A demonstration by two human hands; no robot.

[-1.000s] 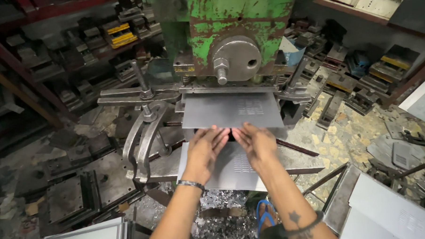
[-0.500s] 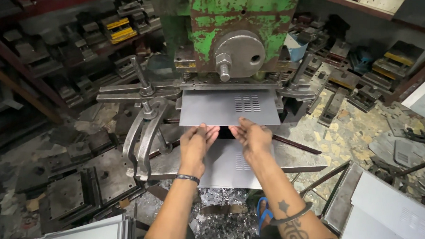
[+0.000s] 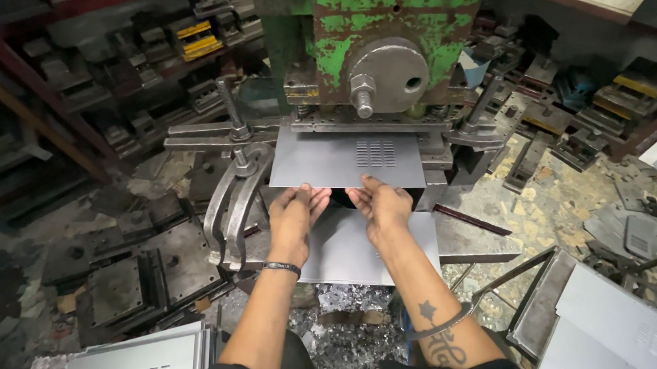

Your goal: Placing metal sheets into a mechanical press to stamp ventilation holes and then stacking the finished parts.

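A flat grey metal sheet [image 3: 322, 162] lies on the bed of a green press [image 3: 392, 27], with a block of punched slots [image 3: 377, 153] near its middle. My left hand [image 3: 297, 212] and my right hand [image 3: 380, 202] both hold the sheet's near edge, thumbs close together and fingers curled under it. A second plain sheet [image 3: 348, 254] lies flat just below my hands. I wear a dark wristband on the left wrist.
Curved steel clamps [image 3: 233, 196] sit left of the press bed, a dark bar [image 3: 473, 220] to its right. Stacks of sheets stand at lower right [image 3: 615, 325] and lower left [image 3: 155, 353]. Metal dies fill the shelves [image 3: 129, 61]; punch scrap [image 3: 345, 338] covers the floor.
My hands have stayed on the sheet's near edge and drawn slightly apart. The sheet has shifted a little farther in under the press.
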